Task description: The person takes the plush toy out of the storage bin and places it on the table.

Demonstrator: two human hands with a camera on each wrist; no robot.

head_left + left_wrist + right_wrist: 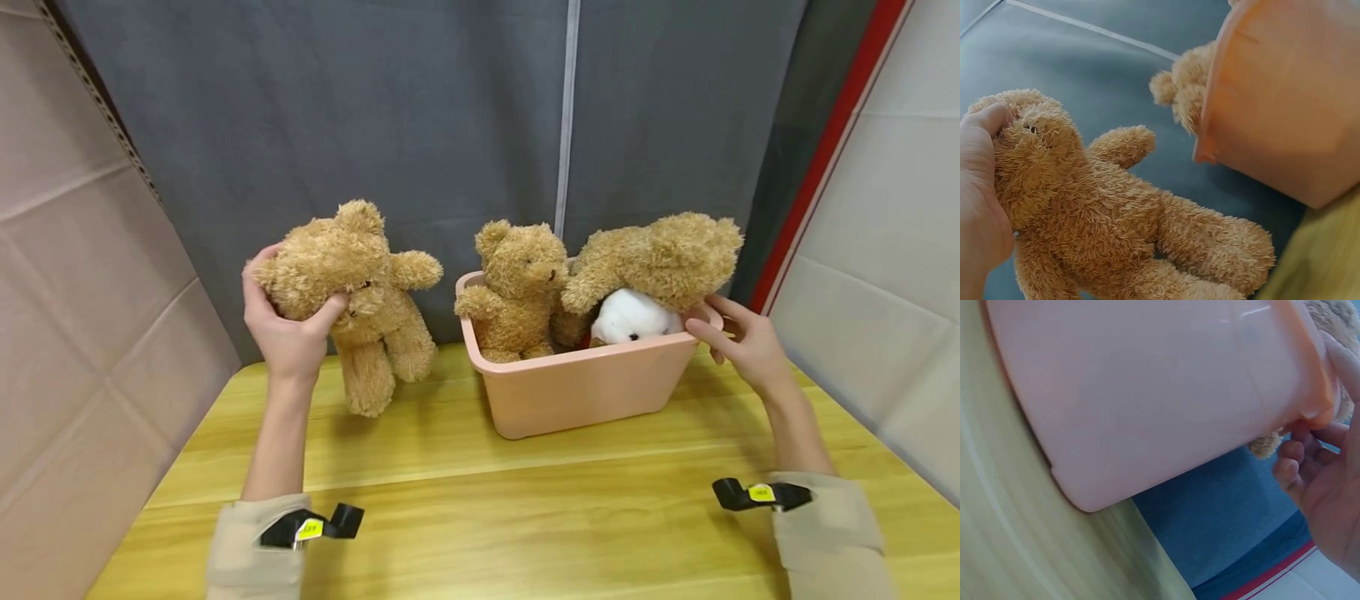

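My left hand grips a tan teddy bear by its head and holds it above the wooden table, left of a pink plastic bin. In the left wrist view the thumb presses into the bear's face. My right hand holds the bin's right rim, thumb on top. In the right wrist view its fingers curl under the rim of the bin. Inside the bin a second tan bear sits, a third tan bear lies across a white plush toy.
A grey fabric backdrop hangs behind the table. A cardboard panel stands on the left and a pale wall panel with a red strip on the right. Bare table surface lies in front of the bin.
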